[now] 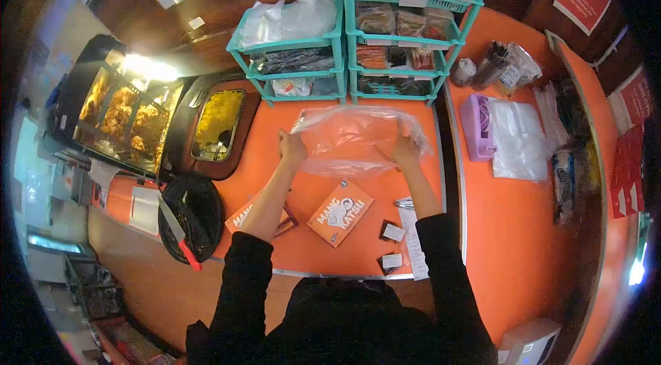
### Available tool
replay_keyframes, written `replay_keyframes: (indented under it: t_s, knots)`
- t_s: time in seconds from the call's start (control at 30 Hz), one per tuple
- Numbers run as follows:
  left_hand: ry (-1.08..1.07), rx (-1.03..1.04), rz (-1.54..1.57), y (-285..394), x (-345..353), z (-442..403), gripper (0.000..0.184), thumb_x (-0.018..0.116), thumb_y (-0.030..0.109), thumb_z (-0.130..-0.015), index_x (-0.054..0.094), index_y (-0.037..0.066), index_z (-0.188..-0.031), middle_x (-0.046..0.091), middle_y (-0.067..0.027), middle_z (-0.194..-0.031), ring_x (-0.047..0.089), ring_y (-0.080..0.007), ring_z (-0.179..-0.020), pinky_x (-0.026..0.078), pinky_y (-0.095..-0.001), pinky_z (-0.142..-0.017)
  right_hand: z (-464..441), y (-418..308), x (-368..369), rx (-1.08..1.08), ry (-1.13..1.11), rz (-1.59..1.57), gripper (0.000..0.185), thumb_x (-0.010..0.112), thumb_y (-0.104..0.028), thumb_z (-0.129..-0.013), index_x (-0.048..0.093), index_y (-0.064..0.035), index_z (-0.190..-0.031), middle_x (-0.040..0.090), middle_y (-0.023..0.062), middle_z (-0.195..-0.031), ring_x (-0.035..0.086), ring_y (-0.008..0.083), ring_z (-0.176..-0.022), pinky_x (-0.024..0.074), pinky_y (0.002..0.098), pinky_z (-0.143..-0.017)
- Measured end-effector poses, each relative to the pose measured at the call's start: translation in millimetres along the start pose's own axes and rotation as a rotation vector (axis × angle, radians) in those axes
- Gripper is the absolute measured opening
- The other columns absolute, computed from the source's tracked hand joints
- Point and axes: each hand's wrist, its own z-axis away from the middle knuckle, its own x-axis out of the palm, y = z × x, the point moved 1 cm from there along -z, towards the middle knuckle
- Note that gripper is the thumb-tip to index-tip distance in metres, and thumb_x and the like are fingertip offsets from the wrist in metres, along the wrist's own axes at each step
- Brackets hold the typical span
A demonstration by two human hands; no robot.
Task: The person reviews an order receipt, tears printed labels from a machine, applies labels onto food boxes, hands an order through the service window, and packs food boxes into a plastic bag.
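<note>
A large clear plastic bag [337, 134] is stretched sideways between my two hands over the orange counter. My left hand [293, 149] is closed on its left edge. At the bag's right side my right hand [406, 148] is closed on the plastic. Below the bag lies an orange printed box [341, 214], with a second orange box [241, 216] partly hidden under my left forearm. Two small dark items with white labels [393, 232] [392, 261] sit near the counter's front edge, beside a paper slip [412, 241].
Teal racks [351, 82] with packets stand behind. To the left are a lit food display [124, 113], a tray of yellow food [219, 124] and a red-handled knife [180, 235] on a black round thing. A purple holder [478, 128] and plastic bags [516, 141] lie right.
</note>
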Motion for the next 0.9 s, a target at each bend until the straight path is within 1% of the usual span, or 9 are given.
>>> replay_keyframes:
  t_s: [0.13, 0.23, 0.33, 0.43, 0.5, 0.63, 0.7, 0.83, 0.9]
  knots:
    - [-0.251, -0.167, 0.299, 0, 3, -9, 0.071, 0.071, 0.012, -0.07, 0.046, 0.006, -0.137, 0.024, -0.0221, -0.151, 0.056, -0.0424, -0.114, 0.042, -0.0605, -0.095, -11, -28, 17, -0.071, 0.005, 0.251, 0.095, 0.077, -0.032, -0.073, 0.024, -0.0211, -0.151, 0.034, 0.0215, -0.147, 0.034, 0.0478, -0.132, 0.0348, 0.0602, -0.102]
    - [-0.18, 0.289, 0.606, -4, 70, -40, 0.087, 0.077, 0.023, -0.068, 0.037, 0.012, -0.145, 0.026, -0.0099, -0.155, 0.04, -0.0424, -0.131, 0.033, -0.0623, -0.104, -27, -36, 30, -0.059, -0.271, -0.028, 0.097, 0.077, -0.021, -0.07, 0.023, -0.0254, -0.15, 0.036, 0.016, -0.145, 0.035, 0.0476, -0.131, 0.0334, 0.0583, -0.106]
    - [-0.1, 0.519, 0.42, -2, 116, -51, 0.093, 0.078, 0.038, -0.068, 0.033, 0.019, -0.148, 0.029, -0.0055, -0.155, 0.032, -0.0412, -0.137, 0.022, -0.0583, -0.112, -27, -47, 37, -0.273, -0.211, 0.158, 0.065, 0.072, -0.026, -0.078, 0.041, -0.0146, -0.133, 0.045, 0.0142, -0.134, 0.042, 0.0396, -0.125, 0.0399, 0.0573, -0.096]
    - [-0.109, 0.237, 1.634, -22, 147, -54, 0.094, 0.074, 0.056, -0.066, 0.038, 0.019, -0.145, 0.039, -0.007, -0.15, 0.027, -0.0373, -0.14, 0.013, -0.0623, -0.113, -45, -7, 91, 0.098, -0.536, -0.143, 0.08, 0.07, -0.024, -0.077, 0.031, -0.0282, -0.146, 0.036, 0.0085, -0.147, 0.034, 0.0361, -0.136, 0.0337, 0.0598, -0.105]
    - [-0.452, 0.256, 0.387, -38, 83, -52, 0.104, 0.063, 0.072, -0.067, 0.035, 0.011, -0.146, 0.039, -0.0117, -0.149, 0.029, -0.033, -0.14, 0.005, -0.0685, -0.111, -45, 13, 119, -0.181, -0.161, 0.194, 0.077, 0.064, -0.025, -0.08, 0.028, -0.0255, -0.149, 0.041, 0.0086, -0.146, 0.039, 0.0322, -0.134, 0.0352, 0.0553, -0.105]
    - [-0.359, 0.242, 0.28, -42, 157, -61, 0.119, 0.062, 0.077, -0.063, 0.024, 0.003, -0.149, 0.033, -0.0162, -0.152, 0.027, -0.0313, -0.142, 0.001, -0.0731, -0.107, -25, -46, 55, 0.091, -0.247, 0.228, 0.076, 0.062, -0.025, -0.081, 0.029, -0.0185, -0.149, 0.048, 0.0134, -0.14, 0.042, 0.0332, -0.133, 0.0355, 0.0509, -0.106]
    - [-0.097, 0.311, 0.581, -44, 178, -61, 0.117, 0.069, 0.07, -0.064, 0.022, 0.006, -0.15, 0.029, -0.0151, -0.154, 0.022, -0.0328, -0.144, -0.005, -0.0694, -0.11, -8, -78, 21, 0.068, -0.341, 0.21, 0.076, 0.061, -0.026, -0.081, 0.03, -0.015, -0.149, 0.051, 0.0159, -0.137, 0.043, 0.0337, -0.132, 0.0356, 0.0487, -0.106]
    - [-0.255, 0.303, 0.412, -41, 123, -47, 0.126, 0.07, 0.074, -0.061, 0.015, 0.006, -0.152, 0.018, -0.0173, -0.158, 0.016, -0.0356, -0.146, -0.007, -0.0658, -0.113, 69, -121, -20, -0.958, -0.512, -0.115, 0.105, 0.078, -0.015, -0.058, 0.029, -0.0245, -0.15, 0.048, 0.0201, -0.139, 0.042, 0.0368, -0.132, 0.0341, 0.0503, -0.109]
    - [-0.232, 0.299, 0.385, -36, 103, -42, 0.128, 0.075, 0.063, -0.059, 0.012, 0.002, -0.152, 0.022, -0.0196, -0.156, 0.019, -0.0349, -0.145, -0.006, -0.0605, -0.116, 129, -116, 9, -1.104, -0.375, 0.025, 0.119, 0.082, -0.012, -0.049, 0.025, -0.0317, -0.151, 0.05, 0.0204, -0.136, 0.042, 0.0377, -0.131, 0.0297, 0.0542, -0.111]
